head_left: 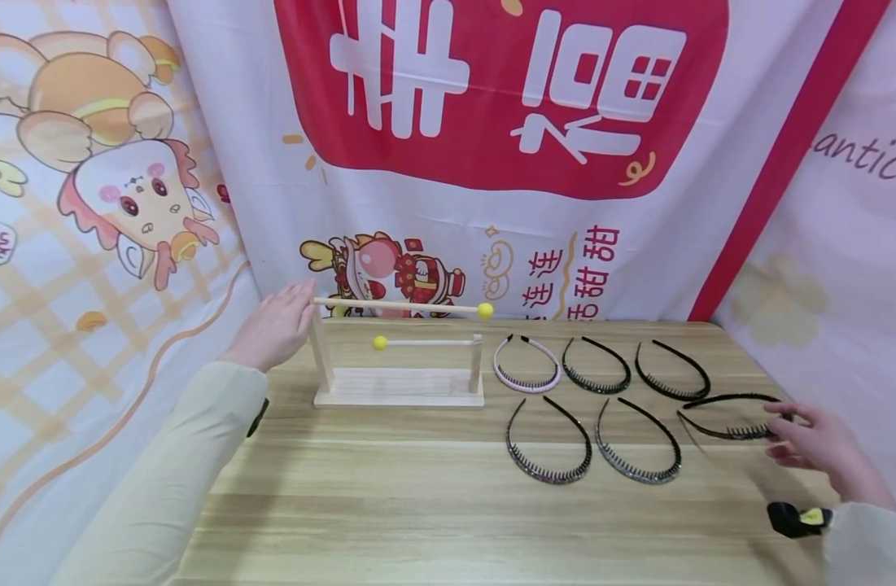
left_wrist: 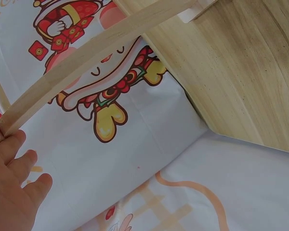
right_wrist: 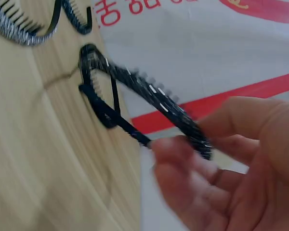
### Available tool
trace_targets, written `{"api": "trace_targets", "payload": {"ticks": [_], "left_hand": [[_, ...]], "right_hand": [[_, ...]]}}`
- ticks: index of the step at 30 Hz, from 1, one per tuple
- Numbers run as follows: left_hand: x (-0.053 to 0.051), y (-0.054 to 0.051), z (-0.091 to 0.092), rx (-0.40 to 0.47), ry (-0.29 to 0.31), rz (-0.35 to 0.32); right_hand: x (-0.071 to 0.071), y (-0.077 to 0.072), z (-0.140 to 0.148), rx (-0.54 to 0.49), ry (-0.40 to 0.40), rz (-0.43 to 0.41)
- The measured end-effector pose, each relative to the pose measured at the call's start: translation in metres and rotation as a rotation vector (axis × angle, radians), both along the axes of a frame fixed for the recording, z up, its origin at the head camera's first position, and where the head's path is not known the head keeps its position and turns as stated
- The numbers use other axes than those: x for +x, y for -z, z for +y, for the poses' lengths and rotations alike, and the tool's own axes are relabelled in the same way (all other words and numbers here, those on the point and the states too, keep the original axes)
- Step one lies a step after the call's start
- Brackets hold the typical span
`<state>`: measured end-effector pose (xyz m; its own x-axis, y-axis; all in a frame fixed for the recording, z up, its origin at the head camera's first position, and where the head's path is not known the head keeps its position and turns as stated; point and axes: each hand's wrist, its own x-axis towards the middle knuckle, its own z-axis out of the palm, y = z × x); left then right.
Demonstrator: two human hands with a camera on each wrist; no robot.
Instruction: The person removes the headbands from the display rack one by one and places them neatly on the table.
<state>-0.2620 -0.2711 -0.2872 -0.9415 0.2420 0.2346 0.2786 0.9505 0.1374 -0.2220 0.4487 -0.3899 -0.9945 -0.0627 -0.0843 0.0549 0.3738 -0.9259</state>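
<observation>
In the head view my left hand (head_left: pixel 273 324) rests with extended fingers at the top of the left post (head_left: pixel 321 350) of a wooden rack (head_left: pixel 399 389). The left wrist view shows its fingertips touching the end of that post. The rack has two horizontal rods, each ending in a yellow ball (head_left: pixel 485 310). At the far right my right hand (head_left: pixel 821 448) pinches a black toothed headband (right_wrist: pixel 156 100) between thumb and fingers. Its glittery band points away from the hand, and part of it is hidden by the fingers.
Right of the rack, several headbands lie in two rows on the wooden table (head_left: pixel 389 505): a pale pink one (head_left: pixel 528 387) and dark ones behind, two glittery ones (head_left: pixel 553 477) in front. Printed cloth (head_left: pixel 250 163) hangs behind and at both sides.
</observation>
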Motion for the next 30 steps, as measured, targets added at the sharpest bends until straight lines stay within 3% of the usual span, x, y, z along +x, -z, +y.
{"api": "trace_targets", "payload": {"ticks": [2,5,9,12,19,30], "left_hand": [[0.000,0.001,0.000,0.002,0.000,-0.002],[-0.001,0.001,0.000,0.006,0.000,-0.002],[-0.002,0.002,-0.001,0.006,-0.001,0.001],[-0.002,0.002,-0.001,0.000,0.000,0.011],[0.001,0.000,0.000,-0.004,-0.001,0.006],[0.004,-0.002,0.003,0.007,0.001,0.003]], "right_hand": [[0.003,-0.002,0.001,0.096,-0.037,-0.107],[0.008,-0.002,0.002,0.143,-0.160,-0.218],[0.009,0.011,0.006,0.032,-0.337,-0.273],[0.008,0.022,0.009,-0.080,-0.387,-0.314],[0.006,0.036,0.005,-0.265,-0.394,-0.431],[0.009,0.039,-0.002,-0.187,-0.364,-0.415]]}}
